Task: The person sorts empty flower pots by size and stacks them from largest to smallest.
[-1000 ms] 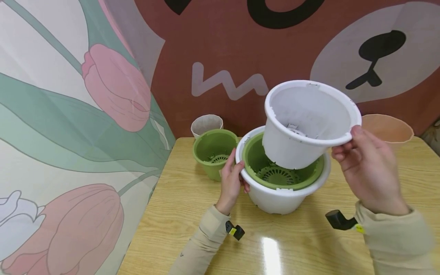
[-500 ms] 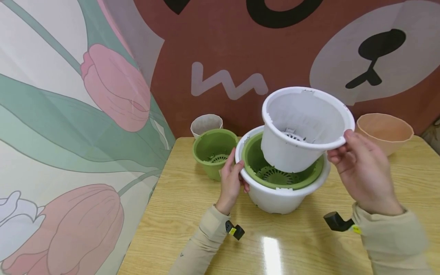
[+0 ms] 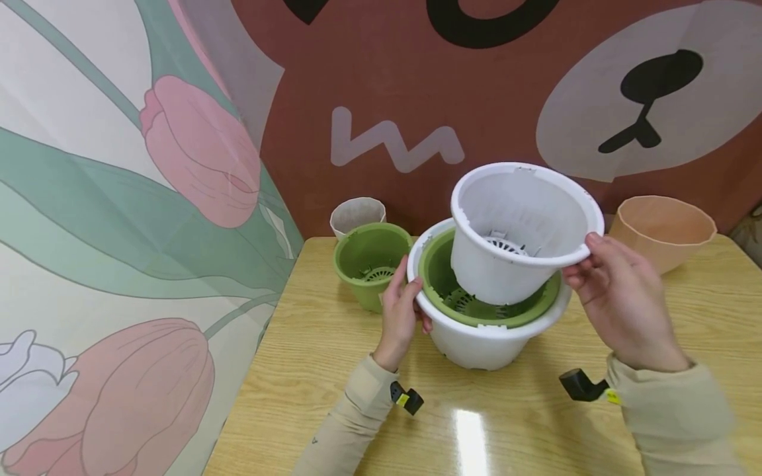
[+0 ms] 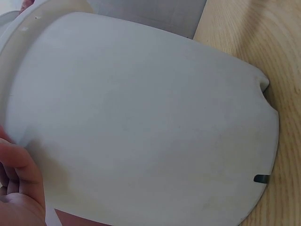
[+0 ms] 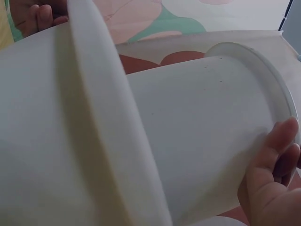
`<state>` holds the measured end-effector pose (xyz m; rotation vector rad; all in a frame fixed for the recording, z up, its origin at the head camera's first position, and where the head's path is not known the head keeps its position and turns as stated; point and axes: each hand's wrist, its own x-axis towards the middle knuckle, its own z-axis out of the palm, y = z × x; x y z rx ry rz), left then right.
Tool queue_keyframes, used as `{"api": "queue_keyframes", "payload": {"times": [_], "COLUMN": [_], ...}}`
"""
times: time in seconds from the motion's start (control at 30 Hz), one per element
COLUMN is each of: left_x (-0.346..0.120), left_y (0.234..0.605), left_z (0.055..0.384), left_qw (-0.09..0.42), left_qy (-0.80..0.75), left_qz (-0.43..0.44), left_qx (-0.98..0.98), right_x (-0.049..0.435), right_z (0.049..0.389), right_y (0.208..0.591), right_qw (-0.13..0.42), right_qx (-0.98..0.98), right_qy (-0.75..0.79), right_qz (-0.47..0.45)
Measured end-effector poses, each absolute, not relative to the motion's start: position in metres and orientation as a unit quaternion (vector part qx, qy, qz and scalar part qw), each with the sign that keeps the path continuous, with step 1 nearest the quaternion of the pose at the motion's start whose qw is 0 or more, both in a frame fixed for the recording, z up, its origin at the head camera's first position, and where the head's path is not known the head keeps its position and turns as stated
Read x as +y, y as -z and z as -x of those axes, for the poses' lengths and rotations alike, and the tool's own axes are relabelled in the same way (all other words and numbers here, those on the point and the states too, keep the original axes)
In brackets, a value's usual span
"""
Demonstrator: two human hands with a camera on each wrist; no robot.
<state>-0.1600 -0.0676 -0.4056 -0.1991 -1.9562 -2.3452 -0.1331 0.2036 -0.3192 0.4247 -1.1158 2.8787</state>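
Note:
A large white pot (image 3: pixel 476 349) stands on the table with a green pot (image 3: pixel 431 271) nested inside it. My left hand (image 3: pixel 397 317) grips the large pot's rim at its left side, thumb on top. Above the green pot, a smaller white pot (image 3: pixel 500 268) with a slotted base is tilted, its lower part inside the green rim. My right hand (image 3: pixel 625 297) pinches that smaller pot's rim at the right. In the right wrist view the fingers (image 5: pixel 268 165) curl under its rim. The left wrist view is mostly filled by the large pot's wall (image 4: pixel 141 117).
Left of the stack stands another green pot (image 3: pixel 372 248), with a small pale pot (image 3: pixel 357 215) behind it. An orange-peach pot (image 3: pixel 661 228) is at the back right. The wooden table (image 3: pixel 297 370) meets a printed wall covering (image 3: pixel 405 79) at its back and left.
My right hand has lowered the smaller white pot and moved it slightly left, deeper into the green pot. The left hand and the large pot have stayed put.

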Motion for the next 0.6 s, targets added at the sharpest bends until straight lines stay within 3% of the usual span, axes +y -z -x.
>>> {"api": "queue_keyframes", "payload": {"times": [0.6], "left_x": [-0.068], "left_y": [0.403], "left_z": [0.159], "left_qw": [0.033], "left_qy": [0.769], "left_qz": [0.058], "left_qx": [-0.635], "right_x": [0.203], "right_z": [0.142], "right_y": [0.33], "right_qw": [0.015], "right_qx": [-0.446], "right_qy": [-0.889], "right_qz": [-0.105]}}
